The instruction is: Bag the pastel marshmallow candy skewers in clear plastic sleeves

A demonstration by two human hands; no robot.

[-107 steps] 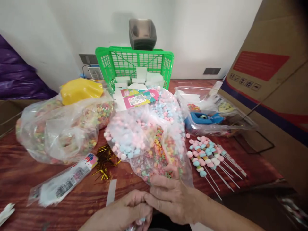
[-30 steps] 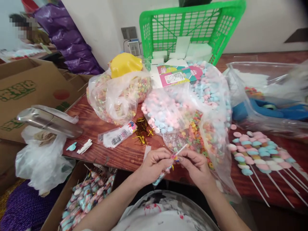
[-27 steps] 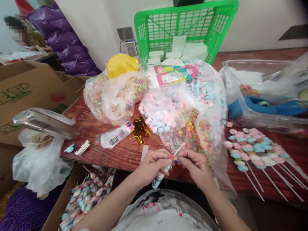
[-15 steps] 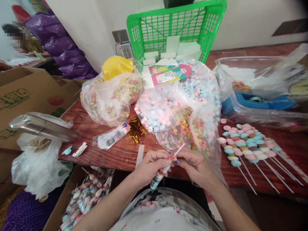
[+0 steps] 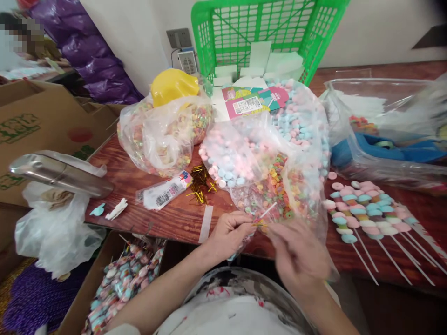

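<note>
My left hand [image 5: 226,237] is closed around the neck of a wrapped candy skewer, whose white stick [image 5: 269,210] points up and right. Most of its bagged candy is hidden behind that hand, with a bit of blue showing below. A gold twist tie [image 5: 259,225] crosses the gathered wrapper. Blurred by motion, my right hand [image 5: 302,256] has its fingertips together at the tie's right end. On the table beyond lie a pile of gold twist ties [image 5: 199,184] and a stack of clear printed wrappers [image 5: 167,193].
Unwrapped candy skewers [image 5: 370,209] lie at right, below a clear plastic bin [image 5: 384,86] with a blue tape dispenser [image 5: 401,148]. Bags of candy [image 5: 226,158] fill the middle before a green basket [image 5: 265,9]. A steel flask [image 5: 63,174] stands left; wrapped skewers [image 5: 122,284] fill a box below.
A gold twist tie now shows at the wrapper's neck. My right hand has swung lower and turned, blurring. The view has shifted slightly, while my left hand keeps its hold.
</note>
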